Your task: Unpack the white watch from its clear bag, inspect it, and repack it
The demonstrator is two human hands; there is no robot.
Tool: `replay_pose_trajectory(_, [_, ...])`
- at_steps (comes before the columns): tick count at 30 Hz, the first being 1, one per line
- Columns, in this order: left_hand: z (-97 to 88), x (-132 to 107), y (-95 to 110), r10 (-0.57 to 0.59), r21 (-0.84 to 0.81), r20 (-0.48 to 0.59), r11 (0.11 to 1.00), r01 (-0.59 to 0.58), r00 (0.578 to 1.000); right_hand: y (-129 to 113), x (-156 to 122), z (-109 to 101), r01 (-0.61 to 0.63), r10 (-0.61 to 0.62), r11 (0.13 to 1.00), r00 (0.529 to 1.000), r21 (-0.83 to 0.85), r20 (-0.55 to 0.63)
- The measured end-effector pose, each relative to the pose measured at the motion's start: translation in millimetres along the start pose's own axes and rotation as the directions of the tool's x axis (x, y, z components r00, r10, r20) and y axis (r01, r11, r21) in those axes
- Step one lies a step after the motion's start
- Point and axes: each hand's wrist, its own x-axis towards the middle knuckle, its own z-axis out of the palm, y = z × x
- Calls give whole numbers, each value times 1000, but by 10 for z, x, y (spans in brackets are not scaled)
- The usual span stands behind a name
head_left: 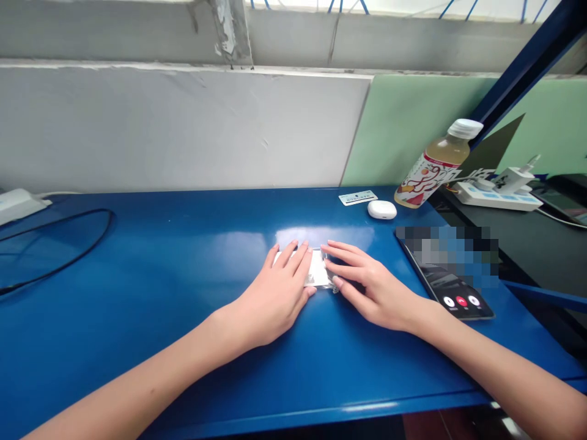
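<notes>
A small flat white item with a clear, shiny plastic edge lies on the blue table; it looks like a card or packet in clear wrapping. My left hand rests flat over its left part, fingers stretched out, hiding much of it. At its right end is my right hand, with fingers spread and the tips at the clear edge. The right thumb tip is near a crumpled bit of the plastic at the lower corner. Whether the right fingertips pinch the plastic is hard to see.
Behind my right hand are a white earbud case, a small printed card and a drink bottle. A phone lies to the right, a power strip beyond. A black cable curves at the left; a wall stands behind.
</notes>
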Motion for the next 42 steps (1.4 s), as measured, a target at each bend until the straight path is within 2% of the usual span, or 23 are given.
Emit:
replay_pose_trajectory(5, [3, -4, -25, -13, -19, 20, 1000, 14, 1000, 119, 3, -26, -27, 24, 998, 998, -52, -64])
replay_pose_trajectory(11, [-65, -17, -77, -11, -121, 6, 993, 12, 1000, 215, -5, -23, -7, 2, 996, 999, -92, -50])
replay_pose_trajectory(14, [-139, -32, -91, 7, -193, -12, 981, -9, 1000, 197, 9, -46, -15, 13, 999, 997, -30, -75])
replay_pose_trajectory(17, [-218, -46, -84, 25, -282, -57, 959, -40, 998, 148, 34, -101, -36, 51, 993, 989, 109, -140])
replay_pose_trajectory(20, [-289, -54, -60, 37, -430, -126, 899, -89, 991, 100, 62, -184, -68, 141, 951, 964, 302, -226])
replay_pose_trajectory(22, [-326, -55, -40, 20, -558, -175, 822, -116, 984, 76, 75, -240, -76, 212, 890, 942, 449, -260])
replay_pose_trajectory(26, [-354, -44, -6, -102, -758, -224, 644, -107, 969, 44, 88, -313, -100, 350, 738, 902, 667, -251])
replay_pose_trajectory(30, [-321, -7, 24, -235, -844, -178, 535, -25, 956, 34, 107, -329, -252, 501, 675, 847, 693, -180])
replay_pose_trajectory(32, [-288, 19, 43, -273, -867, -146, 498, 9, 951, 37, 118, -325, -293, 536, 663, 829, 688, -163])
replay_pose_trajectory(37, [-212, 71, 90, -317, -895, -126, 446, 31, 940, 24, 127, -309, -318, 535, 660, 835, 680, -129])
replay_pose_trajectory(42, [-226, 75, 106, -345, -891, -91, 448, 78, 934, 22, 126, -285, -332, 523, 659, 847, 675, -94])
